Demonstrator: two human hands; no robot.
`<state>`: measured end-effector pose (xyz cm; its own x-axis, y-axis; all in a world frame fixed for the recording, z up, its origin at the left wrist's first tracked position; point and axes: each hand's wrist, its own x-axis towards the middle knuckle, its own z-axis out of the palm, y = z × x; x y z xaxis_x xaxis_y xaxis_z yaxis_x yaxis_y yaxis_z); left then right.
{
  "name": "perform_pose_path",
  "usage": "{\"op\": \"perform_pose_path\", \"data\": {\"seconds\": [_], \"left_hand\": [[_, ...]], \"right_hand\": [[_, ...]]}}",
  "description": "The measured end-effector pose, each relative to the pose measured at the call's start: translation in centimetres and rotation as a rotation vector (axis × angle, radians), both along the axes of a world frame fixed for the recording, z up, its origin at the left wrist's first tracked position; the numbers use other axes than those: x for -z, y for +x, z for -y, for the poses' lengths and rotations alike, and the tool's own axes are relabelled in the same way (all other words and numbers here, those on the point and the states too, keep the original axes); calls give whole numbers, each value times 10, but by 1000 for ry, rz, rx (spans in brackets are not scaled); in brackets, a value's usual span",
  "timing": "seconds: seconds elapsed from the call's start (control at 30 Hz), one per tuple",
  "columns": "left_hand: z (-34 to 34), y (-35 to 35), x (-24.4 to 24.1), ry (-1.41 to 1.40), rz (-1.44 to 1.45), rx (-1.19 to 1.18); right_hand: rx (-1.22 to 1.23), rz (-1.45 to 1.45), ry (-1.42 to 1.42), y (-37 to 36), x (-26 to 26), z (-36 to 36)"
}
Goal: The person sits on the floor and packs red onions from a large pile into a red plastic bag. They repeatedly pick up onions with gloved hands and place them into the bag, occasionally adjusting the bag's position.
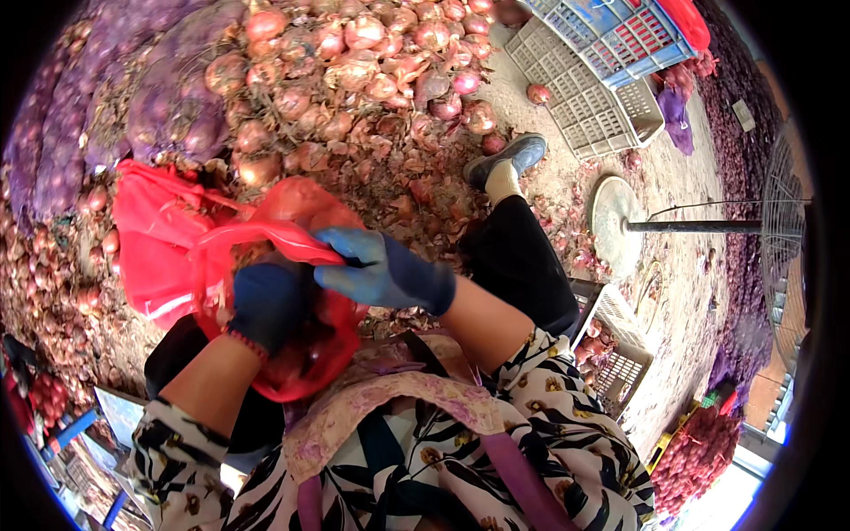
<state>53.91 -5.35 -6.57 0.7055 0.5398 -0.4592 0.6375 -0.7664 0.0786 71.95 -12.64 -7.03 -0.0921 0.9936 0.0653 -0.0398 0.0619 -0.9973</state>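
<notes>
A red mesh bag point(299, 365) lies open between my legs, with onions faintly showing through its net. My right hand point(372, 269), in a blue-grey work glove, grips the red rim of the bag on its right side. My left hand point(272, 302), in a dark blue glove, reaches down into the mouth of the bag; its fingers are hidden, and whether it holds an onion does not show. More red bag material point(156, 239) lies to the left of the mouth. Beyond the bag spreads a heap of onions point(365, 73) with loose skins.
Purple mesh sacks of onions point(176, 99) lie at the upper left. Plastic crates point(578, 99) stand at the upper right, and another crate point(617, 372) with onions is beside my right leg. A fan on a round base point(614, 226) stands at the right. A full red sack point(697, 458) is at the lower right.
</notes>
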Motion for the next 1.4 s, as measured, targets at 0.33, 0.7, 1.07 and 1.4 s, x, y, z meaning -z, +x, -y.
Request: {"op": "perform_pose_path", "data": {"seconds": [0.33,0.7,1.07,1.4], "left_hand": [[-14,8,-18,-265,65,-105],[-14,-1,-28,-211,259,-63],[-1,-74,-46,153,359,12],[-6,-81,-62,-80,559,142]], "right_hand": [[521,1469,-968,351,217,-67],[531,1416,-883,307,243,-64],[296,958,776,-9,-64,-33],[-256,1032,278,-18,-31,-36]]}}
